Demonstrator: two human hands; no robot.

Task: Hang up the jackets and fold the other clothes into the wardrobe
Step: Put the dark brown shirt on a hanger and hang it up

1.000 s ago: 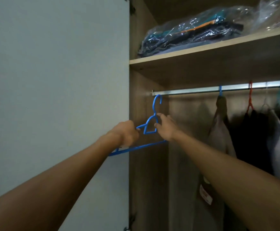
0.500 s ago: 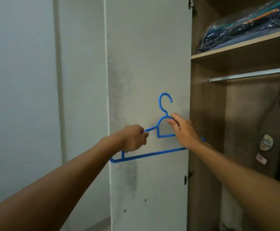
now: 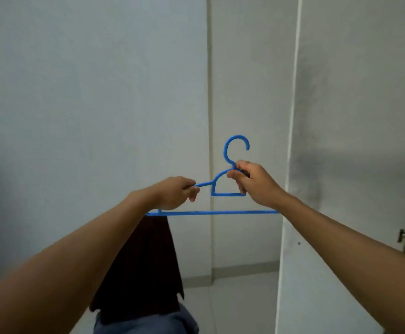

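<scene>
The hanger [image 3: 217, 212] is hanging in the air at chest height, its long bar lying level left to right, its hook pointing up and curling right. Behind it are standing a pale wall [image 3: 88, 92] and a wardrobe door [image 3: 355, 116]; dark cloth [image 3: 146, 268] is lying below. The left hand [image 3: 175, 192] is pinching the hanger's left shoulder, fingers curled. The right hand [image 3: 254, 184] is gripping the neck, with both arms reaching forward.
</scene>
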